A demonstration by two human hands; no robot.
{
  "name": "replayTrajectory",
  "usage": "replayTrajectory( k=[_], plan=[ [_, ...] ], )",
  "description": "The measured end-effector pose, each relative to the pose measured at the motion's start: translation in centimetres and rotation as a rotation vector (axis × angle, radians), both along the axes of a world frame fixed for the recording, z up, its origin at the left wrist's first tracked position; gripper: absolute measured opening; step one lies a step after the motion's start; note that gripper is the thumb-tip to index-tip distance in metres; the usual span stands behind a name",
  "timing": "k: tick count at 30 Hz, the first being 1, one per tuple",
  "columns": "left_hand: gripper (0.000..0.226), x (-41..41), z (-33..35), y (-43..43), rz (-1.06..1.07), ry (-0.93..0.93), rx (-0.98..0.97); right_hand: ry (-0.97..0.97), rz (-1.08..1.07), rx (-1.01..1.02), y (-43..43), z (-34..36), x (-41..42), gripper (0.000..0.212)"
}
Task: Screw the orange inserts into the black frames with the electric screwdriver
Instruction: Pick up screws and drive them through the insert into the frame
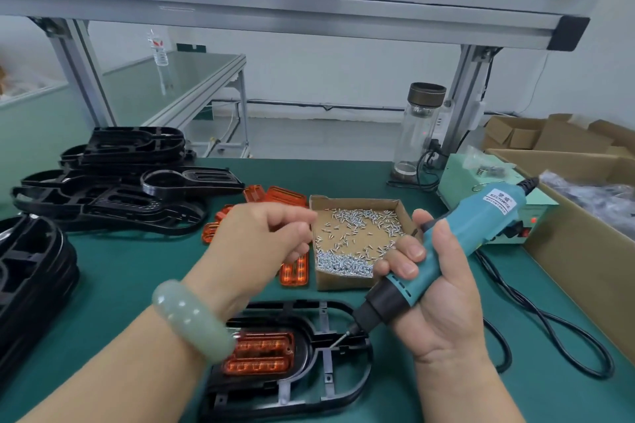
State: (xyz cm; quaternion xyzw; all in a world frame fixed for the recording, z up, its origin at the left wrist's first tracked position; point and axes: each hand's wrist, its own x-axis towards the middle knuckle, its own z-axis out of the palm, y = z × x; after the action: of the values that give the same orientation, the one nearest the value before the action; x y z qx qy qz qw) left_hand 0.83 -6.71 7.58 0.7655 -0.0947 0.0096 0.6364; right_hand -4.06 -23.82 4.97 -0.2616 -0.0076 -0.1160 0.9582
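A black frame lies at the table's near edge with an orange insert seated in its left half. My right hand grips the teal electric screwdriver, tilted, with its bit tip down on the frame just right of the insert. My left hand hovers at the left edge of the cardboard screw box, its fingers curled and thumb against forefinger; anything between them is too small to see. Loose orange inserts lie behind and under that hand.
Stacks of black frames fill the left side, with another pile at the far left edge. The screwdriver's power unit and a glass bottle stand at the back right. A large carton and the looping cable lie on the right.
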Motion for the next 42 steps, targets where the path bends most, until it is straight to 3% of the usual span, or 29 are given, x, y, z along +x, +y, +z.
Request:
replayTrajectory(
  k=[7, 14, 19, 21, 26, 35, 42],
  plan=[
    [0.023, -4.2, -3.4, 3.5, 0.114, 0.116, -0.238, 0.011, -0.070, 0.068, 0.9, -0.1, 0.2, 0.016],
    [0.027, -6.0, -4.5, 2.8, -0.008, 0.147, -0.235, 0.023, -0.159, 0.135, 1.8, -0.1, 0.5, 0.016],
    [0.008, -6.1, -4.4, 2.0, 0.004, 0.247, -0.308, 0.010, -0.218, 0.169, 2.2, 0.0, 0.5, 0.012],
    [0.022, -6.3, -4.4, 1.7, -0.022, 0.290, -0.345, 0.014, -0.229, 0.180, 2.3, 0.0, 0.5, 0.011],
    [0.024, -6.4, -4.4, 1.2, -0.036, 0.378, -0.412, 0.020, -0.237, 0.190, 2.7, 0.2, 0.6, 0.007],
    [0.022, -6.6, -4.1, 0.8, -0.053, 0.351, -0.458, 0.021, -0.248, 0.191, 2.8, 0.1, 0.6, 0.005],
    [0.012, -6.5, -4.4, 0.8, 0.014, 0.289, -0.339, -0.004, -0.251, 0.156, 3.2, 0.0, 0.5, 0.004]
  ],
)
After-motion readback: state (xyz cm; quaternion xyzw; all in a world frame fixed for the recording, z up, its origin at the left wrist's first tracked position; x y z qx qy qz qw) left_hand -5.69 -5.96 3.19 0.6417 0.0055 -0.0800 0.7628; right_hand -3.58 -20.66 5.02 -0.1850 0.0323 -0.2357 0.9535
